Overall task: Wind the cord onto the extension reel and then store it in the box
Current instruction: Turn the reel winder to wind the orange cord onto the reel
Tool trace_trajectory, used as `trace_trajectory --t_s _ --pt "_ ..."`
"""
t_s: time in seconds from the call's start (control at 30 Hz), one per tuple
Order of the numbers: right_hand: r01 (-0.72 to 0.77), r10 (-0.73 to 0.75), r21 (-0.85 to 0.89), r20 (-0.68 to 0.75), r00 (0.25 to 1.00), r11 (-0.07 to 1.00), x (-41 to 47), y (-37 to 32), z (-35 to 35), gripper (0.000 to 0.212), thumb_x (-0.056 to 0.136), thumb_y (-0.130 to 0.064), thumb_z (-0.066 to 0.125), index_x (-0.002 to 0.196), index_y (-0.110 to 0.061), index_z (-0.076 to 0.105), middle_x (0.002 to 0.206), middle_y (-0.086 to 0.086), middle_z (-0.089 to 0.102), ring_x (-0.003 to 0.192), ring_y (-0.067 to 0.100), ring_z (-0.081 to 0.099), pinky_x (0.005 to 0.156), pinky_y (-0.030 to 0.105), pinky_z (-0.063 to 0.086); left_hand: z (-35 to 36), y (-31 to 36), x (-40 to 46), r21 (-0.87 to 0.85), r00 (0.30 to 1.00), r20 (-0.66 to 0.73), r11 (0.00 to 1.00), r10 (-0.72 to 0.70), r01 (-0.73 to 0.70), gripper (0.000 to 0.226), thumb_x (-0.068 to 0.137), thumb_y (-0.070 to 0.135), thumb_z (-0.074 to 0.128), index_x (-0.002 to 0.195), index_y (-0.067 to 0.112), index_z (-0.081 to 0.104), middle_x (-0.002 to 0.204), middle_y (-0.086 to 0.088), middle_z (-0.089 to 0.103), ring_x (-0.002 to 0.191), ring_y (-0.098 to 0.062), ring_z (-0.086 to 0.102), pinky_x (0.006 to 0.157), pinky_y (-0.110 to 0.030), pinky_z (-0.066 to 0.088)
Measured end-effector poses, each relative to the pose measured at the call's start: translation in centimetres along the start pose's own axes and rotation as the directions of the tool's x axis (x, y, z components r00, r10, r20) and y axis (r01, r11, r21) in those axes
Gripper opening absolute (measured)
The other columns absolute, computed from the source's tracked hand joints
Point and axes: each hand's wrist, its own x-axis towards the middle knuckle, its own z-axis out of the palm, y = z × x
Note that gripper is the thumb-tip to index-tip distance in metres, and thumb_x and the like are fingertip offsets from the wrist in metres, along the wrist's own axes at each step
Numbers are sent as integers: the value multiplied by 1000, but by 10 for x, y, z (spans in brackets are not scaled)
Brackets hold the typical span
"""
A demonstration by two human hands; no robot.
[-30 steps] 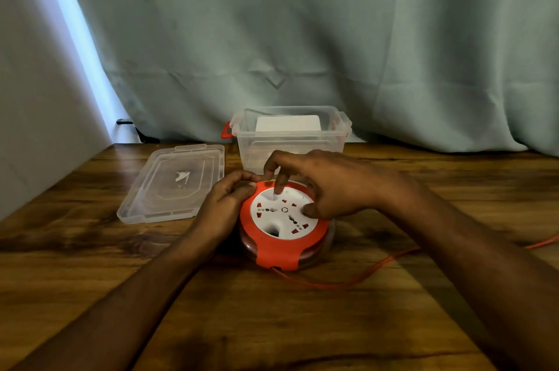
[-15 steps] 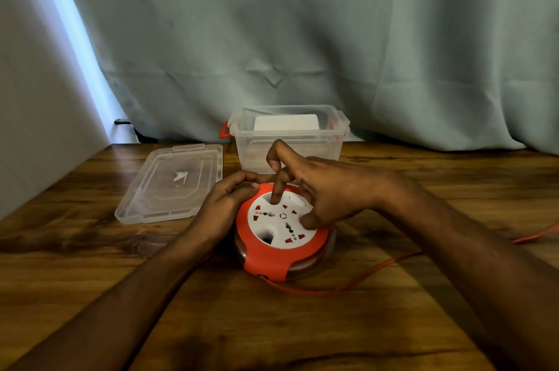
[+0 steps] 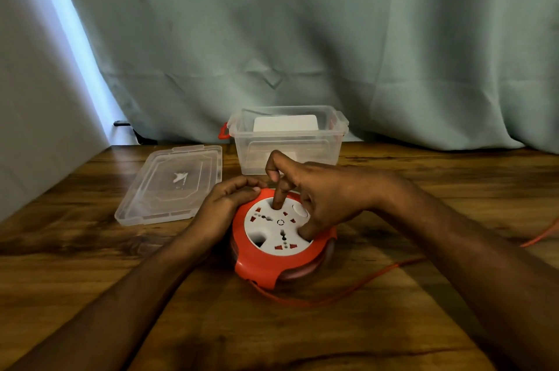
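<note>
An orange extension reel (image 3: 260, 264) with a white socket face lies flat on the wooden table (image 3: 90, 264). My left hand (image 3: 225, 204) grips the reel's far-left rim. My right hand (image 3: 320, 192) rests on top, its index finger stuck into a hole in the white disc and its thumb pressed on the disc's right edge. An orange cord (image 3: 348, 292) leaves the reel's front and trails right across the table to the frame edge. Behind the reel stands a clear plastic box (image 3: 287, 155), open, with red latches and a white object inside.
The box's clear lid (image 3: 169, 186) lies flat to the left of the reel. A green curtain (image 3: 302, 37) hangs close behind the table. A pale wall (image 3: 36, 128) borders the table's left side.
The white disc has turned under my right index finger, which has moved from the far side toward the upper middle. The loose cord loop in front of the reel has shifted.
</note>
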Motion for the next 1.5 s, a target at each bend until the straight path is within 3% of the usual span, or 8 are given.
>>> trace_trajectory --t_s 0.13,0.3,0.47,0.6,1.07,1.2,1.33,1.5 --pt "16 -17 -18 -15 1000 1000 0 -4 1 84 70 -11 94 120 -31 29 124 -4 68 77 -29 53 49 3 44 1 2 -1 -24 1000 19 1000 0 1 23 102 13 55 110 18 76 103 -9 79 90 -28 77 68 -26 62" --pt "22 -23 -107 -9 1000 994 0 -12 4 79 63 -31 99 110 -38 37 102 -11 70 89 0 61 53 10 45 2 5 -4 -47 996 89 999 16 -12 28 100 7 55 101 19 79 102 -14 79 91 -30 77 74 -32 64" --pt "61 -62 -90 -13 998 994 -2 -22 6 58 67 -38 97 91 -47 45 76 -37 65 72 -11 65 49 3 43 3 6 -5 -50 994 99 998 43 -38 31 100 1 52 97 16 79 97 -15 79 85 -26 77 71 -27 63" --pt "-14 0 -226 -60 998 974 1 -20 10 48 67 -56 92 84 -31 54 79 -12 65 71 6 64 51 16 43 2 3 -2 -30 997 71 999 33 -31 26 101 2 52 106 9 76 99 -14 79 87 -26 77 73 -28 62" --pt "-56 -24 -354 -218 976 934 7 -20 25 49 77 -66 78 64 -32 45 76 -15 58 69 6 54 55 20 33 4 -2 3 -11 998 -55 1000 8 -9 24 103 10 54 104 19 75 97 -5 79 85 -22 77 68 -28 62" --pt "-32 -4 -353 -100 995 935 4 -22 15 39 88 -62 71 71 -31 53 91 -10 72 70 5 59 56 19 37 1 -3 2 1 998 -62 1000 14 -14 23 103 11 52 106 17 75 97 -5 79 84 -21 77 67 -26 63" --pt "-61 35 -284 -94 995 957 -5 -17 -7 14 90 -37 79 88 -34 65 75 -14 60 70 2 55 59 23 40 1 -4 2 17 999 -52 1000 9 -8 23 104 13 53 109 20 75 101 -6 80 89 -25 78 69 -31 63" --pt "-32 24 -156 -51 998 987 -9 -11 -14 55 82 -20 86 125 -42 59 121 -18 66 103 3 63 70 23 59 1 -5 2 31 999 -53 1000 8 -6 22 104 13 53 109 19 74 101 -8 80 90 -29 78 75 -40 62"
